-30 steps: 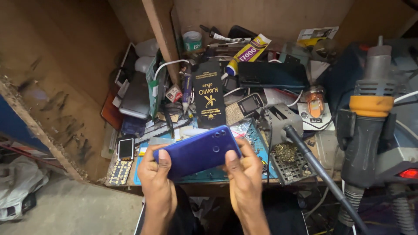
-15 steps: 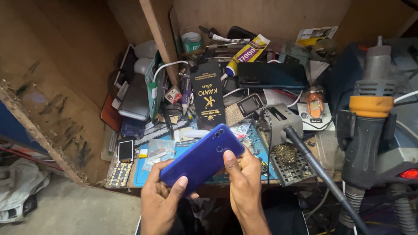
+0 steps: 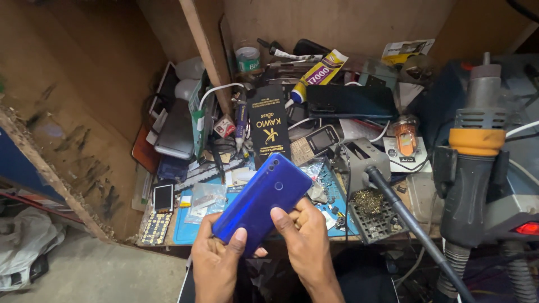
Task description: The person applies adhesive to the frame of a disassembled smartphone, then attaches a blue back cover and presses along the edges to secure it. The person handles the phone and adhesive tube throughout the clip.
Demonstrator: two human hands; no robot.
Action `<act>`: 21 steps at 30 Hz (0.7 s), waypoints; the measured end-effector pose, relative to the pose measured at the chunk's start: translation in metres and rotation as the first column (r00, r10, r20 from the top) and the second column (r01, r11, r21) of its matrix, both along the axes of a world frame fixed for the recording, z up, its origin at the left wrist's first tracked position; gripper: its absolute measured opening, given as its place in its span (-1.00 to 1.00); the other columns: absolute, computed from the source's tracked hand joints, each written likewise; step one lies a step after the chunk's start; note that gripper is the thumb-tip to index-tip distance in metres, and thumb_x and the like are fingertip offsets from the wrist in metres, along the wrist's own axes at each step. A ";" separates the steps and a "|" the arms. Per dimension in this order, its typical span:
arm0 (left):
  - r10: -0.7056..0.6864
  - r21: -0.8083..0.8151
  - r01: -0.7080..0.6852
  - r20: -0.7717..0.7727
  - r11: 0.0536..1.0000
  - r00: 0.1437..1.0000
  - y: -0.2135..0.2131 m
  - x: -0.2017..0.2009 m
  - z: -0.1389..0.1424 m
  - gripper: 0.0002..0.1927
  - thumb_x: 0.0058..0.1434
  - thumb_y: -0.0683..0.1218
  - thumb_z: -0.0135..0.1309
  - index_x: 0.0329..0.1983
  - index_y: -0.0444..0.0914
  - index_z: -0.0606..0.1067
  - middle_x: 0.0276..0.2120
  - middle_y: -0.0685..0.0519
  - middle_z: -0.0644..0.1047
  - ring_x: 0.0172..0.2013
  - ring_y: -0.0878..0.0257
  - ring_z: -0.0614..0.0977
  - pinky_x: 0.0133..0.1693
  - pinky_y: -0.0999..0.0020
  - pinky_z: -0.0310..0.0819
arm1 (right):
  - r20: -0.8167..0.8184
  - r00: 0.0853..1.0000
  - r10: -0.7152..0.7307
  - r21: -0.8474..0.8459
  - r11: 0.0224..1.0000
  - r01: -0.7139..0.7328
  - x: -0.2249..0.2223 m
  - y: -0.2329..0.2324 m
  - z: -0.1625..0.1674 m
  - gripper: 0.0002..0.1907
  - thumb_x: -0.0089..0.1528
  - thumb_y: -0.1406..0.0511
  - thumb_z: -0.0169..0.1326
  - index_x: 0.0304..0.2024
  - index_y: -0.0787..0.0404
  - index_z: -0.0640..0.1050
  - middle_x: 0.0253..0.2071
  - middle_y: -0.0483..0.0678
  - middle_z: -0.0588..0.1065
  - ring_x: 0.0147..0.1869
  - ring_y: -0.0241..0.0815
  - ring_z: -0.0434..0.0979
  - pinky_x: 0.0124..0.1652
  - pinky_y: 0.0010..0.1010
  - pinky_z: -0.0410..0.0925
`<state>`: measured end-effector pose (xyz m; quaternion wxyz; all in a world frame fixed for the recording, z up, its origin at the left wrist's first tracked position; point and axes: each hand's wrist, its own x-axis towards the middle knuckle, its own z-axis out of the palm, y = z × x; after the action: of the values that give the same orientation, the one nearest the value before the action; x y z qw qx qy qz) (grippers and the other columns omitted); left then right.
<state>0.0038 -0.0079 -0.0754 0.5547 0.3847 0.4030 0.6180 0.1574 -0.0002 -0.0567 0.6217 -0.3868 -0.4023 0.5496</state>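
Both hands grip the blue phone [image 3: 261, 203] back-up over the tabletop's [image 3: 185, 233] near edge: left hand [image 3: 216, 264] cradles the bottom, right hand [image 3: 306, 241] pinches its side. Handling looks like inspection; next needs a steady hold.

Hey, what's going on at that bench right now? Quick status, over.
Both hands on blue smartphone, back side up. Left hand grips lower end, right hand clamps its edge, thumb on top. Phone held tilted above cluttered blue work mat. Nothing blocking.
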 end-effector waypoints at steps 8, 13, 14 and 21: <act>-0.099 -0.025 0.097 -0.096 0.995 0.990 -0.004 -0.004 0.005 -0.64 0.17 -0.30 0.14 0.01 -0.47 0.36 -0.20 -0.22 0.65 -0.25 0.13 0.74 -0.24 0.17 0.69 | 0.067 0.994 -0.090 0.036 0.995 0.088 0.003 0.001 -0.003 -0.69 0.30 0.31 0.13 0.01 0.42 0.53 -0.22 0.01 0.63 -0.28 -0.35 0.55 -0.22 -0.52 0.39; -0.080 -0.061 0.077 -0.054 0.995 0.995 -0.007 -0.003 0.008 -0.61 0.12 -0.30 0.19 0.00 -0.49 0.38 -0.24 -0.24 0.65 -0.35 0.13 0.72 -0.36 0.16 0.71 | -0.024 1.000 -0.007 0.016 1.000 0.007 0.002 -0.003 0.008 -0.65 0.30 0.29 0.10 0.07 0.39 0.49 -0.18 0.03 0.63 -0.18 -0.33 0.60 -0.13 -0.50 0.44; -0.063 -0.081 0.059 -0.049 0.995 0.997 -0.007 -0.002 0.008 -0.61 0.12 -0.31 0.19 -0.01 -0.50 0.38 -0.26 -0.25 0.65 -0.39 0.12 0.71 -0.38 0.17 0.73 | -0.015 1.000 0.007 0.014 1.000 -0.007 0.002 -0.003 0.010 -0.65 0.32 0.29 0.09 0.08 0.41 0.48 -0.18 0.05 0.63 -0.17 -0.32 0.60 -0.12 -0.50 0.43; -0.049 -0.098 0.052 0.031 0.994 0.998 -0.008 0.005 0.018 -0.62 0.12 -0.28 0.18 -0.01 -0.47 0.39 -0.24 -0.21 0.65 -0.41 0.12 0.73 -0.37 0.18 0.75 | 0.012 0.998 0.056 0.018 0.998 -0.057 -0.006 -0.005 0.016 -0.60 0.29 0.33 0.10 0.12 0.40 0.40 -0.16 0.10 0.64 -0.14 -0.28 0.62 -0.11 -0.48 0.46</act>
<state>0.0084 -0.0161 -0.0569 0.5943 0.3580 0.4152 0.5885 0.1513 -0.0054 -0.0409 0.6071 -0.3728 -0.4216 0.5610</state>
